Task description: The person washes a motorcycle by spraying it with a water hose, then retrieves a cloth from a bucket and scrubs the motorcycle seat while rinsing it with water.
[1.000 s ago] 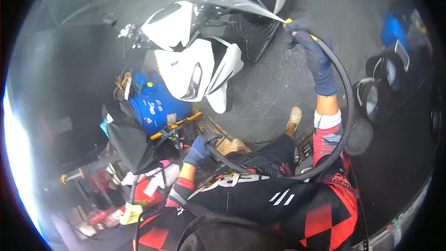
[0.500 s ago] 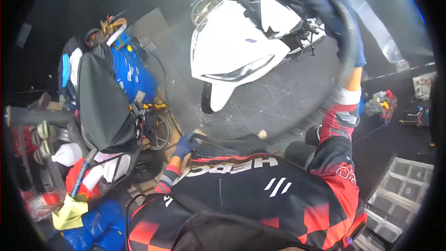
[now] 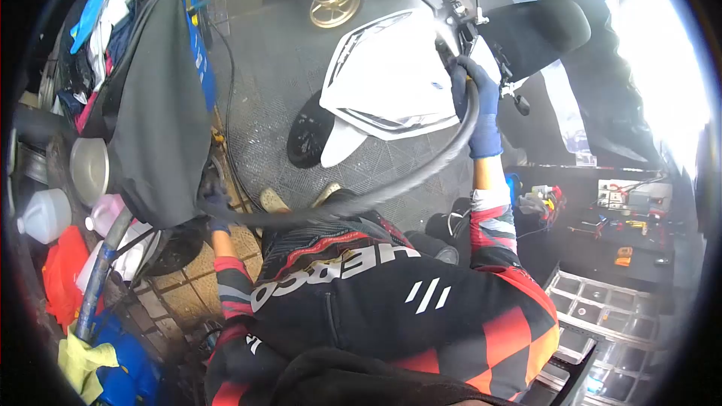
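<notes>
In a blue glove, my right hand is closed round the front end of a thick black hose, close beside the handlebar of a white scooter. A pale streak, perhaps spray, shows just beyond that hand. The hose bows down across my lap to my left hand, also gloved, which is wrapped round it at the lower left; its fingers are dim and partly blurred. The scooter stands in front of me, with its black front wheel on the left and the dark seat at the back right.
A dark cloth hangs over a cart at left. Near it are plastic jugs, a metal pot and a yellow rag. A gold-rimmed wheel lies behind the scooter. Clear-lidded compartment boxes sit at right.
My right hand has come down and left from high at the right to beside the scooter's handlebar, still holding the hose. My left hand has moved left and up. The view has shifted.
</notes>
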The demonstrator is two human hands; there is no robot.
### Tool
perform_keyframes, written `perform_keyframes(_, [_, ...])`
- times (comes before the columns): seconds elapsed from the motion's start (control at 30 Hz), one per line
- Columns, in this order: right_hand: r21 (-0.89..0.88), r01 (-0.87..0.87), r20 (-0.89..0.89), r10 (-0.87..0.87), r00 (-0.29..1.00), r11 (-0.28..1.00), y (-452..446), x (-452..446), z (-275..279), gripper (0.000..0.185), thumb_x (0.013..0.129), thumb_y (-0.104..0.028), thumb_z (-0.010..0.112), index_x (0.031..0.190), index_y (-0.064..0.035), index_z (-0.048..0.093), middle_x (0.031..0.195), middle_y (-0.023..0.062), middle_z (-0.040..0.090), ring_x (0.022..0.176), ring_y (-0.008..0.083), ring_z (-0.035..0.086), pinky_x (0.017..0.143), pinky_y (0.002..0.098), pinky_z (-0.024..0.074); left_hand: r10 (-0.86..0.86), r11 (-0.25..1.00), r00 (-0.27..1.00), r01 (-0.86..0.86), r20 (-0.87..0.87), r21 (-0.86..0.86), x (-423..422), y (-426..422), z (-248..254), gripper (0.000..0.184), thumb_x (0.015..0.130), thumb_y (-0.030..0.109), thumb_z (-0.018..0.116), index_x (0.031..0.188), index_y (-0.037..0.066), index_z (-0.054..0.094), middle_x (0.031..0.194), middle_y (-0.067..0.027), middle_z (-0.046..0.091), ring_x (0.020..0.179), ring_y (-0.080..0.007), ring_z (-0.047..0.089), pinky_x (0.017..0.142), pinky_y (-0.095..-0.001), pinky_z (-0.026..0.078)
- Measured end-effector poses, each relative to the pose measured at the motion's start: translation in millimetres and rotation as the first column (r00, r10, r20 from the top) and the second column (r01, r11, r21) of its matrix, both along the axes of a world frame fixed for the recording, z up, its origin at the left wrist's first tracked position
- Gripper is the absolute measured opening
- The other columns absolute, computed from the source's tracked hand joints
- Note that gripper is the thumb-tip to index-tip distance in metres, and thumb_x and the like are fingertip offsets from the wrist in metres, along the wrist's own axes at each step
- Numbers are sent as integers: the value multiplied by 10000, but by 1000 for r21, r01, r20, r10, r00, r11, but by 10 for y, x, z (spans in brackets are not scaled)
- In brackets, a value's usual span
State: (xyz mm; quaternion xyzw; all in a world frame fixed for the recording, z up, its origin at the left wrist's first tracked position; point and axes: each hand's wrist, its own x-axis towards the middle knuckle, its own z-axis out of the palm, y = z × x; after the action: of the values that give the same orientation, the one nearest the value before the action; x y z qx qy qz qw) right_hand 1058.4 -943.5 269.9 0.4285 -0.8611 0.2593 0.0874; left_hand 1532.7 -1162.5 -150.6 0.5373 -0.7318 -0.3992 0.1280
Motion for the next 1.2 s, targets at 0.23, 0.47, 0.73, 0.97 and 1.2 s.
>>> perform_keyframes(0.23, [-47, 56, 71, -52, 996, 997, -25, -174, -118, 241, 980, -199, 525, 1014, 1, 656, 740, 33, 636, 613, 85, 580, 567, 243, 469, -100, 971, 994, 106, 36, -215, 99, -291, -268, 238, 949, 267, 550, 1038, 81, 669, 811, -124, 670, 745, -230, 662, 719, -386, 514])
perform_keyframes(0.47, [174, -55, 161, 27, 987, 983, -641, -134, -644, 205, 924, -180, 547, 1005, -39, 671, 814, 74, 628, 699, 202, 590, 641, 319, 482, -214, 954, 976, 200, -42, -225, 300, 86, -618, 246, 956, 258, 540, 1075, 86, 670, 808, -122, 666, 758, -220, 660, 717, -395, 503])
perform_keyframes(0.73, [233, -390, 407, 275, 871, 891, -885, 790, -1633, 130, 891, -113, 597, 976, -75, 688, 764, 129, 635, 695, 248, 639, 672, 356, 518, -113, 954, 959, 178, 260, -242, 1238, 893, -1262, 245, 945, 220, 524, 1098, 113, 682, 943, -122, 682, 907, -287, 630, 854, -422, 457])
perform_keyframes(0.97, [175, 184, 206, -219, 954, 967, -393, 131, -1548, 201, 894, -195, 519, 993, -132, 682, 942, 158, 665, 852, 349, 641, 769, 432, 531, -169, 822, 755, 463, 634, -332, 2024, 1059, -2138, 303, 948, 248, 540, 1098, 15, 663, 1160, -199, 647, 1063, -408, 581, 995, -467, 419])
perform_keyframes(1.2, [6, -280, 565, 227, 793, 960, -867, 1000, -2034, 145, 872, -56, 592, 996, -65, 666, 818, 76, 647, 725, 205, 582, 685, 311, 496, -282, 668, 483, 719, 829, -191, 1717, 976, -2328, 477, 991, 393, 485, 1276, 18, 561, 1225, -250, 609, 1102, -406, 584, 960, -524, 440])
